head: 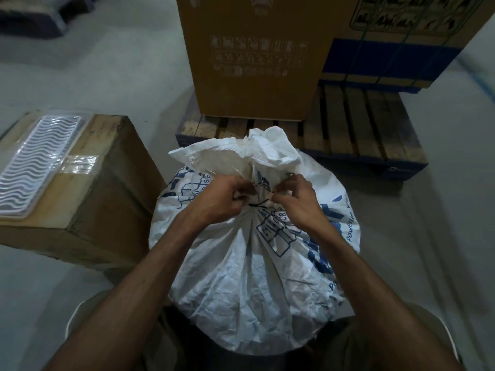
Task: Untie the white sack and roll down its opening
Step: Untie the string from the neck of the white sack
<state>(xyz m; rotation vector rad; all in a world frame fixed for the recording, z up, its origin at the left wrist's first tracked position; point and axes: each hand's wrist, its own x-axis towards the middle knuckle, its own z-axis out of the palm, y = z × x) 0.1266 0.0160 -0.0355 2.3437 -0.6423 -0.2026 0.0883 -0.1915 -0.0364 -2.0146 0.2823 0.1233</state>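
A full white sack (249, 277) with blue print stands upright on the floor between my knees. Its neck is gathered and bound by a thin dark tie (258, 204), and the loose top (241, 153) flares out above the binding. My left hand (217, 199) pinches the gathered neck from the left, fingers curled at the tie. From the right, my right hand (297, 198) meets it, fingertips closed on the tie or the fabric right at it. The knot itself is mostly hidden by my fingers.
A cardboard box (88, 188) sits to the left with a clear plastic tray (37, 162) on top. Behind the sack is a wooden pallet (361, 129) carrying a tall brown carton (257, 57) and a blue-banded carton (396, 41). Grey floor surrounds everything.
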